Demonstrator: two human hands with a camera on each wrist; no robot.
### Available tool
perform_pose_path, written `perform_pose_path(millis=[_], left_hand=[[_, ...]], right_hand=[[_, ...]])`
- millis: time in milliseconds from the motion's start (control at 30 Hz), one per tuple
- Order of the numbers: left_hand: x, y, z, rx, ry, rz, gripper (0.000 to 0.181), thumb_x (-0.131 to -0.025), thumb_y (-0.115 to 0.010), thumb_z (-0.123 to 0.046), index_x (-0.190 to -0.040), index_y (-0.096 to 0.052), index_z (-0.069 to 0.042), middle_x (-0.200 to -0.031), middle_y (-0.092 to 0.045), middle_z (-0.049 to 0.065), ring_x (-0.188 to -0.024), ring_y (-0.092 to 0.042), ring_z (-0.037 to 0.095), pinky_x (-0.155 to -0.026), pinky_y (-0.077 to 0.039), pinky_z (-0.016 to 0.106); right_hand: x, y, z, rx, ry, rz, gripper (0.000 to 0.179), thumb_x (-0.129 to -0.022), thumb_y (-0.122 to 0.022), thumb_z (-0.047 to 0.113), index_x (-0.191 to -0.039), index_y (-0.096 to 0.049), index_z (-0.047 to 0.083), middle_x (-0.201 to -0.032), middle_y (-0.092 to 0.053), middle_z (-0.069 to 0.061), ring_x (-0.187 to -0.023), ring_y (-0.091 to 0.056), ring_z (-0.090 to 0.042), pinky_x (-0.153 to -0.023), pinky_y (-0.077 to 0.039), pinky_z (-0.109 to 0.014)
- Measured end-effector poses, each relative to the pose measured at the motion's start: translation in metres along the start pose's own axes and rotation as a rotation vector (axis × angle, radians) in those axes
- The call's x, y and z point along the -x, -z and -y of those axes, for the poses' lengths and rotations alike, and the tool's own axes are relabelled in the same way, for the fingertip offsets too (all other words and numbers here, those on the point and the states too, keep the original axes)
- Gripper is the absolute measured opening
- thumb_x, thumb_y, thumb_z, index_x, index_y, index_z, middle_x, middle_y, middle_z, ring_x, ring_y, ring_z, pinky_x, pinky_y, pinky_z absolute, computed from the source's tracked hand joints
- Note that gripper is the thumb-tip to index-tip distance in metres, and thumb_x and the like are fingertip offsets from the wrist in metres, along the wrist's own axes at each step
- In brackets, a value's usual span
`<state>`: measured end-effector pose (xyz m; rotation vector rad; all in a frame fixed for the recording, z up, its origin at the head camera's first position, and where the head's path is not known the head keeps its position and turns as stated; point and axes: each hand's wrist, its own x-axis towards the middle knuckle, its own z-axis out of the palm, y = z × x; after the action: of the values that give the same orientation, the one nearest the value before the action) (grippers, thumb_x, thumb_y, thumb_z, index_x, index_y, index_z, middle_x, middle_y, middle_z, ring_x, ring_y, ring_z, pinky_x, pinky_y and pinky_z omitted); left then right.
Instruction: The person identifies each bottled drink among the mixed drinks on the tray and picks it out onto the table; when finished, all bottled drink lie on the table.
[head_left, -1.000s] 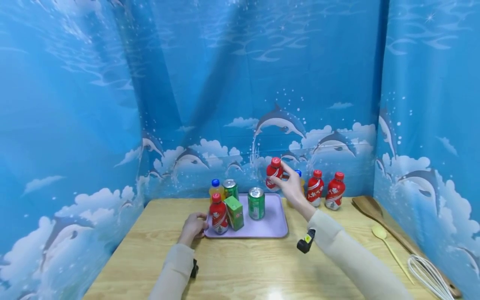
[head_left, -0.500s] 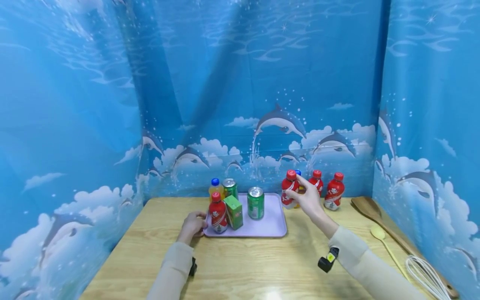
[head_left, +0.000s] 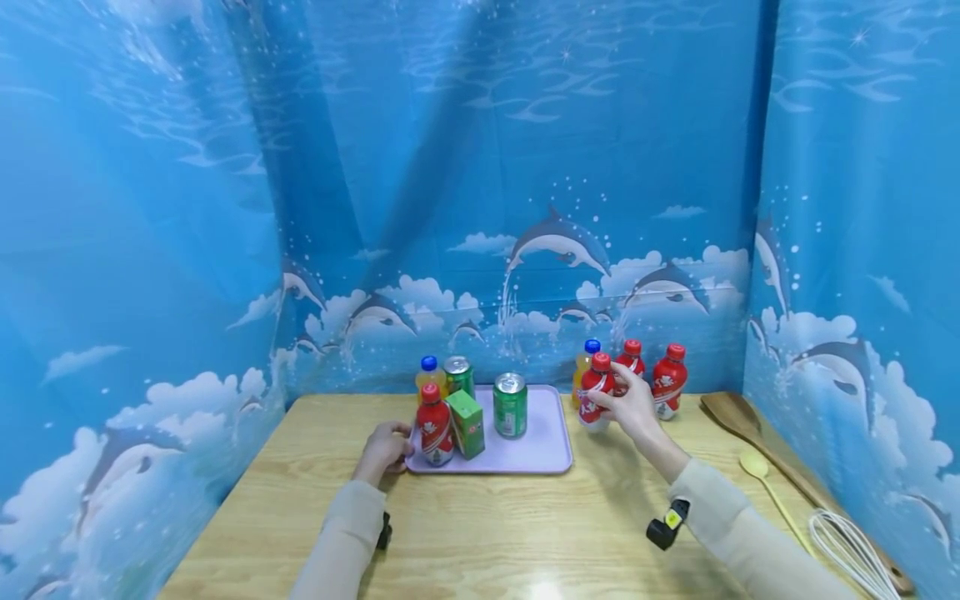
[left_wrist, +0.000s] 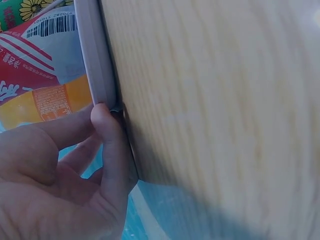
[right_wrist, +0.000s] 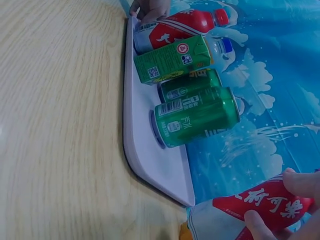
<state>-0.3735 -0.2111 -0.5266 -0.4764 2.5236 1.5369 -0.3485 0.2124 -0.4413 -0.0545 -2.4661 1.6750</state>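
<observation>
In the head view my right hand (head_left: pixel 636 410) grips a red-and-white drink bottle (head_left: pixel 597 385) just right of the lilac tray (head_left: pixel 543 435). Its label and my curled fingers show at the bottom of the right wrist view. My left hand (head_left: pixel 384 450) pinches the tray's left front corner; in the left wrist view the thumb (left_wrist: pixel 111 135) presses on the rim. Standing on the tray are another red bottle (head_left: pixel 436 429), a green drink carton (head_left: pixel 468 427), a green can (head_left: pixel 512 408), a second can (head_left: pixel 459 377) behind, and a blue-capped orange drink bottle (head_left: pixel 431 382).
Behind the held bottle stands a blue-capped orange drink bottle (head_left: pixel 587 367), with two red bottles, one partly hidden (head_left: pixel 632 360) and one farther right (head_left: pixel 669 383). A wooden spatula (head_left: pixel 735 415), yellow spoon (head_left: pixel 756 463) and whisk (head_left: pixel 851 550) lie along the right edge.
My right hand has brought the red bottle from above the tray's back right corner rightward and down, to beside the tray. The left hand stays at the tray's corner.
</observation>
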Motion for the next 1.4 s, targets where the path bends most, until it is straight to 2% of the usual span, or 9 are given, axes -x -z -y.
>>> perform_pose_path(millis=[233,467,667,900,1033,1200,1400], left_hand=[[0.007,0.004,-0.004,-0.004,-0.010,0.027,0.050,-0.090,-0.064,0.005,-0.140,-0.060,0.001,-0.115,-0.068,0.024,-0.063,-0.059,0.013,-0.054,-0.056,0.021],[0.014,0.008,-0.007,0.044,-0.015,0.073,0.049,-0.092,-0.064,0.006,-0.140,-0.059,0.004,-0.104,-0.070,0.018,-0.073,-0.063,0.016,-0.058,-0.059,0.023],[0.013,0.011,-0.006,0.048,0.007,0.099,0.045,-0.095,-0.064,0.004,-0.140,-0.059,0.005,-0.113,-0.071,0.020,-0.082,-0.066,0.018,-0.063,-0.061,0.024],[0.011,0.011,-0.009,0.036,0.018,0.094,0.046,-0.096,-0.062,0.003,-0.142,-0.058,0.004,-0.118,-0.070,0.022,-0.085,-0.068,0.019,-0.065,-0.062,0.025],[0.013,0.011,-0.013,0.046,0.024,0.094,0.047,-0.096,-0.062,0.002,-0.143,-0.059,0.002,-0.120,-0.070,0.021,-0.086,-0.068,0.020,-0.066,-0.063,0.025],[0.017,0.014,-0.015,0.044,0.014,0.114,0.047,-0.096,-0.063,0.001,-0.142,-0.057,0.003,-0.119,-0.069,0.021,-0.085,-0.067,0.019,-0.066,-0.062,0.025],[0.018,0.013,-0.016,0.012,0.019,0.100,0.051,-0.092,-0.066,0.002,-0.142,-0.058,0.001,-0.111,-0.069,0.018,-0.080,-0.065,0.016,-0.064,-0.061,0.023]], right_hand=[[-0.002,0.003,-0.009,0.011,-0.049,0.022,0.077,-0.097,-0.074,0.009,-0.163,-0.034,0.003,-0.152,-0.045,-0.036,-0.128,-0.060,-0.048,-0.083,-0.068,-0.041],[0.000,0.003,-0.012,0.004,-0.070,0.032,0.077,-0.097,-0.073,0.005,-0.163,-0.034,0.004,-0.156,-0.043,-0.036,-0.130,-0.058,-0.049,-0.088,-0.067,-0.044],[0.001,0.003,-0.015,-0.001,-0.060,0.040,0.074,-0.097,-0.073,0.005,-0.161,-0.037,0.004,-0.155,-0.043,-0.036,-0.129,-0.058,-0.049,-0.086,-0.067,-0.042],[0.001,0.003,-0.018,0.021,-0.067,0.053,0.075,-0.097,-0.074,0.007,-0.161,-0.036,0.004,-0.155,-0.044,-0.035,-0.125,-0.058,-0.045,-0.085,-0.067,-0.043],[0.000,0.003,-0.022,0.127,-0.018,0.036,0.073,-0.098,-0.072,0.010,-0.160,-0.036,0.003,-0.155,-0.047,-0.033,-0.129,-0.057,-0.045,-0.095,-0.064,-0.049],[0.002,0.001,-0.025,0.301,0.069,0.043,0.071,-0.103,-0.066,0.016,-0.162,-0.031,0.001,-0.157,-0.047,-0.032,-0.137,-0.054,-0.047,-0.113,-0.050,-0.061],[0.003,-0.001,-0.030,0.323,0.101,0.051,0.070,-0.105,-0.063,0.017,-0.162,-0.027,-0.002,-0.158,-0.044,-0.033,-0.143,-0.048,-0.050,-0.119,-0.044,-0.065]])
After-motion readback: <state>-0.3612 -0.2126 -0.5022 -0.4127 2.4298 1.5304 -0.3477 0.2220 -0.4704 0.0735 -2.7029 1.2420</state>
